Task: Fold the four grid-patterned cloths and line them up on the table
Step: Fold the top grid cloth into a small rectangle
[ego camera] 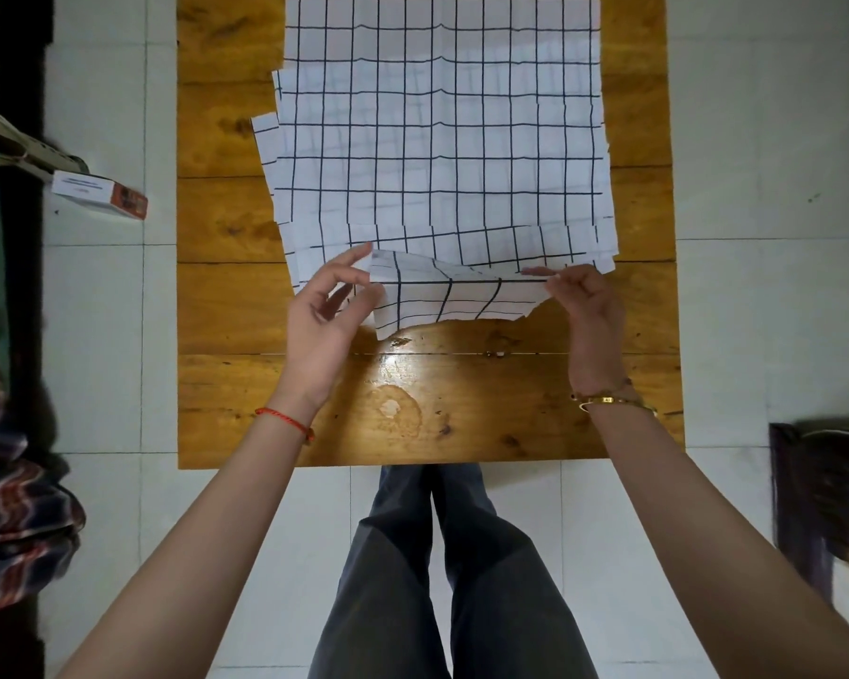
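A stack of white cloths with a black grid lies flat on the wooden table, its edges fanned out at the left and near sides. The near edge of the top cloth is lifted and curls up off the table. My left hand pinches that cloth's near left corner between thumb and fingers. My right hand pinches its near right corner. Both wrists hover above the bare near part of the table.
A small white and orange box lies on the tiled floor left of the table. Patterned fabric sits at the far left, a dark object at the right. My legs stand at the table's near edge.
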{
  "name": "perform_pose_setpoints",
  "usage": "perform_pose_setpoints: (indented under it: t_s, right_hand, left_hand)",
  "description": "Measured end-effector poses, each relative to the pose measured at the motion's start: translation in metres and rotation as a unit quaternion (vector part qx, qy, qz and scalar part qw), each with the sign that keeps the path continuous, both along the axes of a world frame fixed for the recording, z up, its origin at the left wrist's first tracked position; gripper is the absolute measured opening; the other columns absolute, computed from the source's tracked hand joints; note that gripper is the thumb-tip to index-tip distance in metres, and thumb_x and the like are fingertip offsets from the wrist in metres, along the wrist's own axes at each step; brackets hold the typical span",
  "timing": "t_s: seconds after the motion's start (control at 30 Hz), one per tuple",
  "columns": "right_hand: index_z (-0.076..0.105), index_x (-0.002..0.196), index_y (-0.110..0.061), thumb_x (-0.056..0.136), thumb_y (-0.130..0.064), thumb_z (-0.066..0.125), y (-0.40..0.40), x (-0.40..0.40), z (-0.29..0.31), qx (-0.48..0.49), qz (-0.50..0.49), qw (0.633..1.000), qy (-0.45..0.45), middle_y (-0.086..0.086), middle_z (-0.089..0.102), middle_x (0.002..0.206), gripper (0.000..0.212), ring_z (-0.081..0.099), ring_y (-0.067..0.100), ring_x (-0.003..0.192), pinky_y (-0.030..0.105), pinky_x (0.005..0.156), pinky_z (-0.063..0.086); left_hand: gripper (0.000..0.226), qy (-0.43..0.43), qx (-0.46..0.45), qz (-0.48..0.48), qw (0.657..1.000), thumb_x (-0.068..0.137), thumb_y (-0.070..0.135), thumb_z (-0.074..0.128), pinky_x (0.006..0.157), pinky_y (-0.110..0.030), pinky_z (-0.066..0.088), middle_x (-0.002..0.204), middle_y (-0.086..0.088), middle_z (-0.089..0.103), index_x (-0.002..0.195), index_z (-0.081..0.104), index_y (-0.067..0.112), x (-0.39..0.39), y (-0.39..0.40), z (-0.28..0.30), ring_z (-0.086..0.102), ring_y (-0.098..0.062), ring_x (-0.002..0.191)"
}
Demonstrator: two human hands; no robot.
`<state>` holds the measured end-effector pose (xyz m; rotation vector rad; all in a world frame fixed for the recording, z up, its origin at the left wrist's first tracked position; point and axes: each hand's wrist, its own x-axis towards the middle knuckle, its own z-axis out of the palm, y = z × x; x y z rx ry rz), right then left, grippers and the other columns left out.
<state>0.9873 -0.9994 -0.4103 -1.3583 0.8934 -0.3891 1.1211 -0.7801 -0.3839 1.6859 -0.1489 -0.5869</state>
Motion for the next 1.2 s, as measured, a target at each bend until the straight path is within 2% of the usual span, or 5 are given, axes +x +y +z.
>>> perform_pose_setpoints:
  t_s: [0.33, 0.63, 0.8, 0.97, 1.2]
  right_hand:
    - [0.058, 0.083, -0.009, 0.090, -0.029, 0.060, -0.004, 0.006, -0.025, -0.043, 0.007, 0.993, 0.111, -0.004, 0.050, 0.055, 0.021, 0.045, 0.010, 0.045, 0.024, 0.043, 0.037]
    - [0.060, 0.100, -0.007, 0.089, -0.023, 0.060, 0.001, 0.008, -0.075, -0.130, 0.042, 0.957, 0.256, 0.001, 0.062, 0.085, 0.020, 0.057, 0.012, 0.071, 0.016, 0.057, 0.043]
    - [0.055, 0.107, -0.004, 0.085, -0.012, 0.062, 0.004, 0.012, -0.080, -0.212, 0.046, 0.936, 0.277, 0.005, 0.061, 0.093, 0.024, 0.059, 0.018, 0.082, 0.021, 0.064, 0.047]
    - [0.049, 0.123, -0.009, 0.089, -0.021, 0.047, 0.028, 0.016, -0.079, -0.449, 0.214, 0.821, 0.281, 0.009, 0.051, 0.126, 0.036, 0.045, 0.024, 0.121, 0.033, 0.097, 0.044]
    - [0.020, 0.150, -0.012, 0.097, -0.024, 0.040, 0.081, 0.040, -0.080, -0.476, 0.478, 0.695, 0.248, 0.001, 0.017, 0.158, 0.057, 0.004, 0.028, 0.147, 0.051, 0.118, 0.007]
  left_hand:
    - [0.015, 0.087, 0.046, 0.036, 0.994, 0.084, 0.004, 0.070, 0.084, -0.024, 0.052, 0.077, -0.005, 0.057, 0.097, 0.062, 0.005, -0.006, -0.005, -0.028, 0.055, -0.017, 0.079]
    - [0.034, 0.090, 0.180, 0.000, 0.979, 0.082, -0.006, 0.064, 0.067, -0.009, 0.047, 0.083, 0.007, 0.053, 0.108, 0.055, 0.012, -0.015, -0.019, -0.079, 0.051, -0.005, 0.070]
    - [0.045, -0.060, 0.278, -0.090, 0.955, 0.080, 0.004, 0.067, 0.087, -0.023, 0.048, 0.109, -0.001, 0.058, 0.120, 0.052, 0.015, -0.020, -0.018, -0.091, 0.056, -0.015, 0.097]
    - [0.056, -0.274, 0.378, -0.220, 0.856, 0.087, 0.015, 0.058, 0.111, -0.038, 0.034, 0.143, -0.006, 0.044, 0.141, 0.043, 0.011, -0.032, -0.012, -0.094, 0.036, -0.028, 0.131]
    - [0.068, -0.249, 0.496, -0.335, 0.762, 0.097, 0.025, 0.046, 0.118, -0.047, 0.019, 0.162, 0.000, 0.008, 0.154, 0.010, 0.013, -0.039, -0.010, -0.097, 0.006, -0.029, 0.148]
